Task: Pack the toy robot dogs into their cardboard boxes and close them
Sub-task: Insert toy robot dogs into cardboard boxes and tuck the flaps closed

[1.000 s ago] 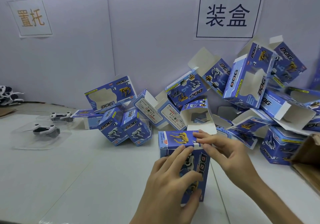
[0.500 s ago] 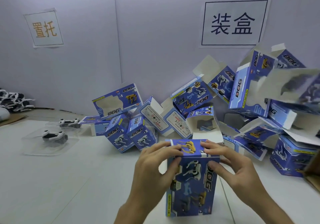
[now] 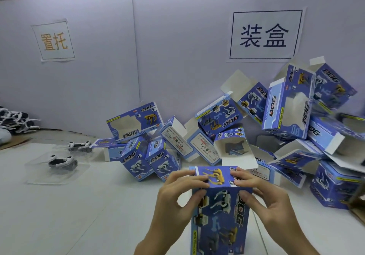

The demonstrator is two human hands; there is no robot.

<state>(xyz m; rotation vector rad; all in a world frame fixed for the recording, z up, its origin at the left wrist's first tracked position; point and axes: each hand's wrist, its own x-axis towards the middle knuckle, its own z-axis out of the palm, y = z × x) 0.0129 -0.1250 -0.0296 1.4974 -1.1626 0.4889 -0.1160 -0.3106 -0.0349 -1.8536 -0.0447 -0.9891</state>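
A blue cardboard DOG box [image 3: 219, 211] stands upright on the white table in front of me. My left hand [image 3: 177, 199] grips its top left corner, fingers on the top flap and thumb on the front face. My right hand [image 3: 262, 197] grips the top right corner the same way. The top flap, printed with a yellow dog, lies flat. Two toy robot dogs [image 3: 62, 161] in clear plastic trays sit at the left, the second dog [image 3: 80, 146] farther back.
A heap of several open blue boxes [image 3: 286, 108] leans on the back wall from the centre to the right edge. More toy dogs [image 3: 13, 121] lie piled at the far left. A brown carton edge [image 3: 357, 207] shows at the right.
Both hands shifted from folding the flap to holding the box's top corners, flap now flat. The view tilted up, and a box that was tumbling at the right has come to rest.
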